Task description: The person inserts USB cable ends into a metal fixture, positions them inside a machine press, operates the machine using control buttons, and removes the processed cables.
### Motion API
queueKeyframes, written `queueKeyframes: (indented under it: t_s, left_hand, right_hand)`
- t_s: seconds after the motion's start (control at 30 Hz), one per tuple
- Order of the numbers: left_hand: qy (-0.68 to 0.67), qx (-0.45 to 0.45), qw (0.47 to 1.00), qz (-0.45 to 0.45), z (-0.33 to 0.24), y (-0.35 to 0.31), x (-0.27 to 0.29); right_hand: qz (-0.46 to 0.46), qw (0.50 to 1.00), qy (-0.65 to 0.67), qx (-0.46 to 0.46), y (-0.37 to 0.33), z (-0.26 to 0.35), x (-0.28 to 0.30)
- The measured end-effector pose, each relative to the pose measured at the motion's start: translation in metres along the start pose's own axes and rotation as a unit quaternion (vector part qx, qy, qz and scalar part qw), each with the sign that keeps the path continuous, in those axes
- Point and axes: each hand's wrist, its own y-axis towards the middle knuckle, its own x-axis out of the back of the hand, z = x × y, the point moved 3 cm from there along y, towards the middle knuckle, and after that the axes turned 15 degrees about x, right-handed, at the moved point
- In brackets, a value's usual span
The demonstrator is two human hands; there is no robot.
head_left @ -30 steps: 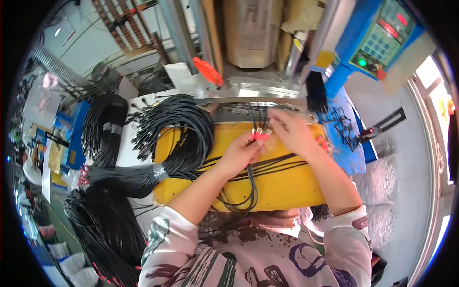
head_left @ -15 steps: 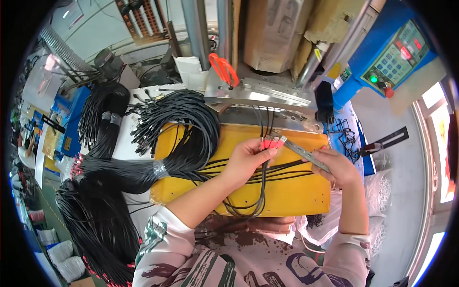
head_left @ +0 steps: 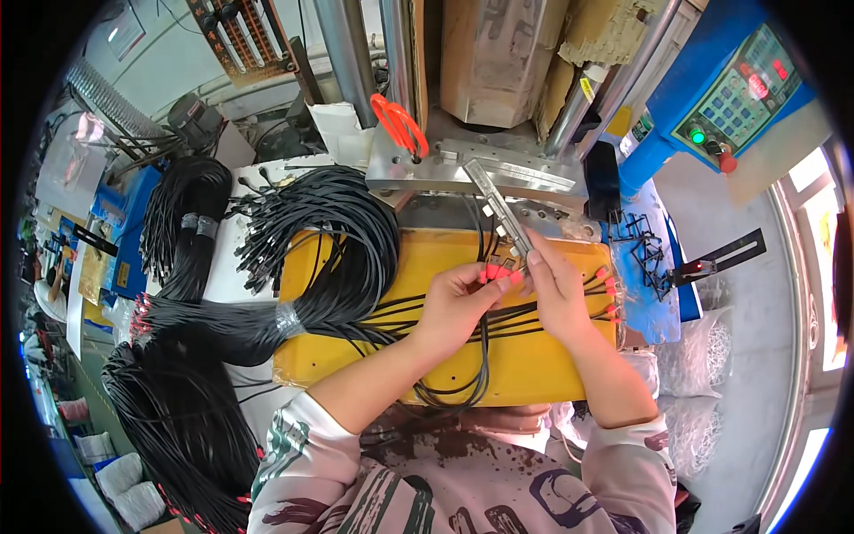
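My left hand [head_left: 452, 307] is closed on black cables [head_left: 485, 343], pinching them near their red-collared metal plugs [head_left: 500, 268]. The cables hang in a loop over the yellow board [head_left: 347, 365]. In my right hand [head_left: 560, 294] is a slotted metal bar [head_left: 495, 206], gripped by its lower end and slanting up to the left. Small pale pieces sit along the bar's edge. My hands nearly meet at the plugs, where the fingers hide part of the contact. More cables with red ends [head_left: 602, 280] lie along the board's right side.
Thick bundles of black cable [head_left: 356, 214] lie at the left, one tied with clear wrap [head_left: 287, 319]. Behind the board stands a press with a steel plate [head_left: 463, 169] and an orange-red coil [head_left: 400, 125]. A blue control box [head_left: 734, 98] is at right, above black parts [head_left: 640, 254].
My right hand has moved left toward the plugs. The metal bar has swung from pointing down to the right to standing up and leftward. The left hand has barely moved.
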Motion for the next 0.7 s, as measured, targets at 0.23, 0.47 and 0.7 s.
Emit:
queueKeyframes:
  t_s: [0.23, 0.47, 0.7]
  left_hand:
    - [0.01, -0.018, 1.0, -0.013, -0.003, 0.003, 0.007]
    - [0.021, -0.025, 0.999, -0.029, -0.001, 0.007, 0.014]
    - [0.003, -0.016, 1.0, 0.019, 0.0, 0.005, 0.007]
  right_hand:
    - [-0.007, 0.999, -0.031, -0.008, -0.002, 0.0, 0.009]
    - [0.012, 0.994, -0.102, 0.042, -0.001, 0.008, 0.011]
    - [0.035, 0.994, -0.095, 0.047, -0.001, 0.009, 0.01]
